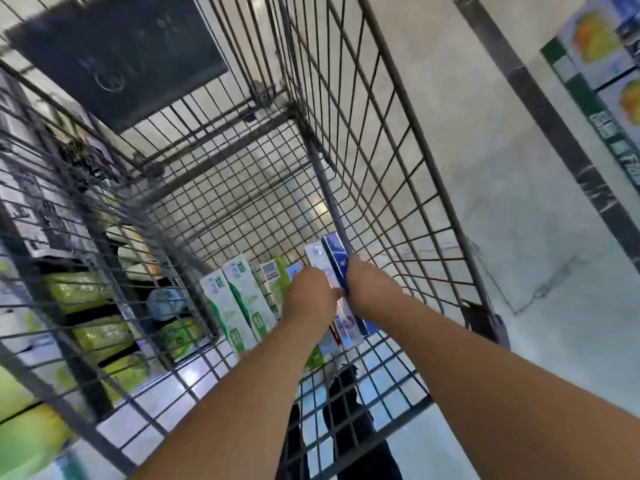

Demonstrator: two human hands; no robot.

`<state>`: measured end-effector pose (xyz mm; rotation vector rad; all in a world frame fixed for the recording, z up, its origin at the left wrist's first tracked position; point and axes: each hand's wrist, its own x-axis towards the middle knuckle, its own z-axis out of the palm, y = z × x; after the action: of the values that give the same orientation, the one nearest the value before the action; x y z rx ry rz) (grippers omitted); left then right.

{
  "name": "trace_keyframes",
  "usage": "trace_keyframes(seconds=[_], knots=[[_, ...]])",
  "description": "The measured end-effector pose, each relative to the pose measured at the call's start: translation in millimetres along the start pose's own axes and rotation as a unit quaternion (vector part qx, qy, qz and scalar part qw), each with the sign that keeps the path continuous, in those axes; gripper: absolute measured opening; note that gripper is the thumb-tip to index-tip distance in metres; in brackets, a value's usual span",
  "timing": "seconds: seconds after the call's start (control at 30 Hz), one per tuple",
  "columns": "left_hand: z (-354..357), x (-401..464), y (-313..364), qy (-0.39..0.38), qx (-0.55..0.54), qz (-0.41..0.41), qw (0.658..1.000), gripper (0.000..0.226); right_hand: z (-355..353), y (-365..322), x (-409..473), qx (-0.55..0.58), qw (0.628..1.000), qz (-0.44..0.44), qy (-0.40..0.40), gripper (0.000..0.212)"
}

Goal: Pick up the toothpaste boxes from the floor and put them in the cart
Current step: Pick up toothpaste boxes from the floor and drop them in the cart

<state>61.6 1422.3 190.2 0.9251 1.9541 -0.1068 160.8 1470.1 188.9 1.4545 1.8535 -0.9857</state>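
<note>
Both arms reached down into the wire cart (381,140), and the left hand (310,296) and right hand (369,289) met over one small bundle: a white toothpaste box (320,259) and a dark blue toothpaste box (335,249) held side by side. The right hand was closed around the blue box from the 3 o'clock side, and the left was curled against the white one from 9 o'clock, so the pair was pinched between them, which I judged kept the boxes flat and together while they went down. The bundle sat low in the cart, hard against the right-hand wall, its far ends pointing to 12 o'clock; whether it already rested on the mesh floor I could not tell. Just beside the left hand, toward 9 o'clock, two green-and-white toothpaste boxes (239,303) lay in a neat row, and another green box (275,273) showed behind the knuckles, so the new pair looked meant to extend that row. Farther out at 9 o'clock, beyond the cart's side, shelves (86,306) held green packets. Through the mesh at 6 o'clock the person's dark shoes (343,393) stood on the pale floor (519,237).
</note>
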Motion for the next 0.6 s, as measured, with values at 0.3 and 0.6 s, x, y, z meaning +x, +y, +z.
trace_keyframes(seconds=[0.3, 0.6], knots=[[-6.5, 5.3, -5.4, -0.009, 0.144, 0.013, 0.989, 0.042, 3.5, -0.6, 3.4, -0.022, 0.999, -0.026, -0.042, 0.049], [-68.6, -31.1, -26.1, 0.034, 0.175, 0.070, 0.981, 0.041, -35.7, -9.5, -44.1, -0.041, 0.995, -0.085, 0.015, 0.030]])
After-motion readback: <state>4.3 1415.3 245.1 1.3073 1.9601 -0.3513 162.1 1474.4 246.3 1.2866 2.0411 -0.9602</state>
